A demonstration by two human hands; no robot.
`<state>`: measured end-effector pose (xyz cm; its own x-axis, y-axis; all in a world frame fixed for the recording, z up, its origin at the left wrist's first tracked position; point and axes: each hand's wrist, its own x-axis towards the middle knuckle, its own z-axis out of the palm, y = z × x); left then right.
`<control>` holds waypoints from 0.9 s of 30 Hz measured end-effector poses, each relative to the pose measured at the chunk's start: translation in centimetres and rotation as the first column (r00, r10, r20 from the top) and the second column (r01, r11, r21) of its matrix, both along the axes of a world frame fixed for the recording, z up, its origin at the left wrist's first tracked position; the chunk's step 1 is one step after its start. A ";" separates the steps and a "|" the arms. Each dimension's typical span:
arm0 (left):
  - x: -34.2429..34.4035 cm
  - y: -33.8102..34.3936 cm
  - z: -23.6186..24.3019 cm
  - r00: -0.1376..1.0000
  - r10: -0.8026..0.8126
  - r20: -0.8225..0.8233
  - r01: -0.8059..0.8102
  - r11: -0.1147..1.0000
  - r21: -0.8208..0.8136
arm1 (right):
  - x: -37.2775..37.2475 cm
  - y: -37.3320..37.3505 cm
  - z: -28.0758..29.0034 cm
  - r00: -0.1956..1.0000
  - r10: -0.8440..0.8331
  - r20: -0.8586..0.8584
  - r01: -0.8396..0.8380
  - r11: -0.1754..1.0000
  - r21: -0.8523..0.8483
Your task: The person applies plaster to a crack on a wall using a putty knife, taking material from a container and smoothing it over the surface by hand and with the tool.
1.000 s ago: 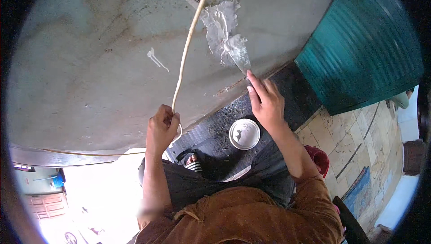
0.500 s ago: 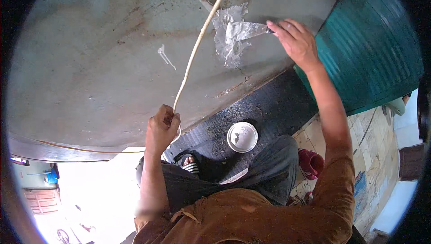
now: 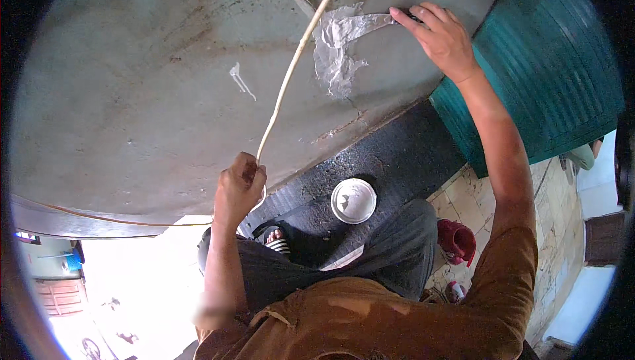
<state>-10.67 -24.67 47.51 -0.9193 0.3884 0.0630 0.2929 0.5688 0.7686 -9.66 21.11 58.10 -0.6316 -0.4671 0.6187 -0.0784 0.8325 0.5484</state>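
At 1 o'clock in the head view, a scraper (image 3: 370,24) is gripped by the right hand (image 3: 442,41), its blade laid against white paste (image 3: 338,69) at 12. A cord (image 3: 301,45) is pinched by the left hand (image 3: 239,186) between 8 and 9.

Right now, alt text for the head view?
A person's right-hand grip holds a scraper, its blade on a patch of white paste on a stained gray surface. The left-hand grip holds a pale cable; a round white container sits on a dark strip below.
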 end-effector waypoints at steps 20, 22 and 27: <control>-0.4 -0.6 -0.3 0.997 -0.047 -0.058 0.044 0.997 -0.059 | 4.4 -0.6 1.1 0.964 0.230 0.136 -0.151 0.889 -0.433; -0.4 -0.5 -0.3 0.997 -0.046 -0.055 0.042 0.996 -0.074 | 4.3 -1.3 1.4 0.934 0.316 0.165 -0.150 0.769 -0.621; -0.2 -0.6 -0.1 0.998 -0.040 -0.045 0.039 0.999 -0.038 | 3.2 -0.5 2.7 0.897 0.307 0.317 -0.131 0.871 -0.473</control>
<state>-10.87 -25.28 47.37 -0.8997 0.4273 0.0893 0.3499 0.5836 0.7328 -6.50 20.64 60.75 -0.7664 -0.3641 0.5293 -0.4108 0.9112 0.0319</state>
